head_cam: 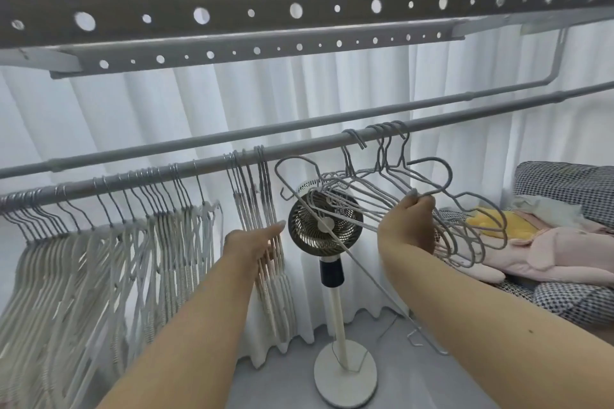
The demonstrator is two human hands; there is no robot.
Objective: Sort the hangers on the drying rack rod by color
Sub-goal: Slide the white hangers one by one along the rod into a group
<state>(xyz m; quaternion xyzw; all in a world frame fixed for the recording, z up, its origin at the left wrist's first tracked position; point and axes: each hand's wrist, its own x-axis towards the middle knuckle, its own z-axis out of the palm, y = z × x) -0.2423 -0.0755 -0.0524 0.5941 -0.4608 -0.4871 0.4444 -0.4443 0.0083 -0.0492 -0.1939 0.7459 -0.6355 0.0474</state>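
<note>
Right hand grips bunch of grey hangers off rod, fingers curled round wires. Left hand flat, fingers straight, against small group of white hangers hanging mid-rod. Larger white group hangs left. Few grey hangers hooked right. Fan behind.

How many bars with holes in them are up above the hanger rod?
2. The near perforated bar spans the whole top of the view; the far perforated bar sits just below it in the picture, shorter. The frame's edges may hide others.
</note>
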